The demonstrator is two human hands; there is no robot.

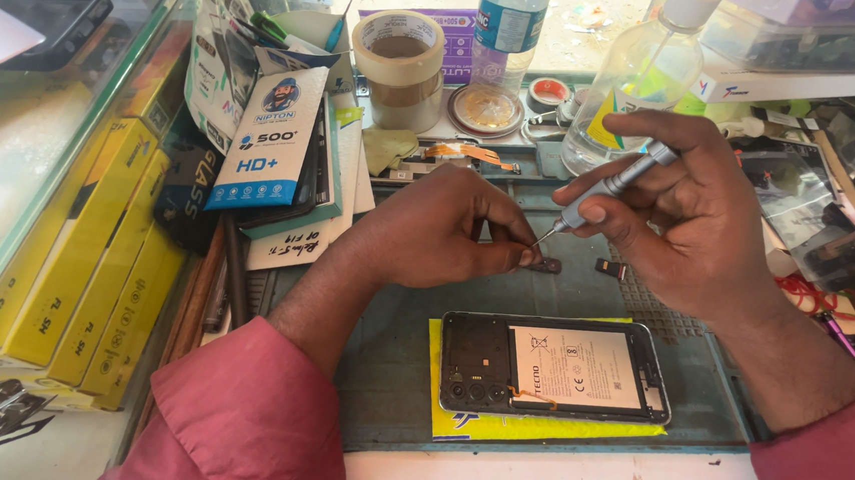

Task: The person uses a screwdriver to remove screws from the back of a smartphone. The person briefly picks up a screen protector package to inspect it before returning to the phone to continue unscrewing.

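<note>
On the grey-green work mat [388,368], both forearms in red sleeves are reaching in from the near edge and angling toward each other. Nearest the person, an opened phone [554,367] is lying face down on a yellow sheet [495,427], its back cover off and its battery showing. Beyond it, the right hand [680,213] is curling over, wrist raised, its fingers pressing together round a slim silver screwdriver [607,187] that is slanting down to the left. The left hand [438,231] is resting knuckles-up, thumb and forefinger pinching a small dark part [546,265] against the mat. The screwdriver's tip is touching that part, just beyond the phone's top edge.
</note>
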